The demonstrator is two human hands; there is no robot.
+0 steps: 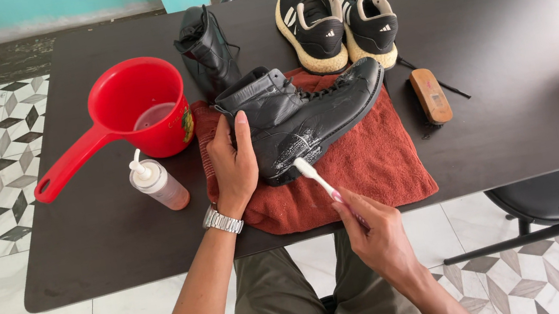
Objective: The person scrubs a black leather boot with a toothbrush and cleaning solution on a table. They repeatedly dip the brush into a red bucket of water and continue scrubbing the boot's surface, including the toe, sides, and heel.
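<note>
On the table (519,67): we count things first, then our hands.
Boots: two, both black; one boot (302,112) lies on its side on the towel, toe to the right, white foam streaked on its side; the second boot (206,49) stands behind it.
Sneakers: two, black with pale soles (340,20), side by side at the far edge.
Towel: one, rust red (369,158), spread under the boot we work on.
Scoop: one, red (131,117), with a long handle, left of the towel, liquid inside.
Bottle: one, small (158,183), with a white nozzle, just beside the scoop.
Brush: one, wooden (430,96), right of the towel.
Toothbrush: one, white (317,181), its head touching the boot's sole edge.
Left hand (232,164): fingers half curled, thumb up, pressing the boot's heel and shaft; a metal watch on the wrist.
Right hand (373,228): closed around the toothbrush handle, low and near the table edge, brush pointing up and left.
</note>
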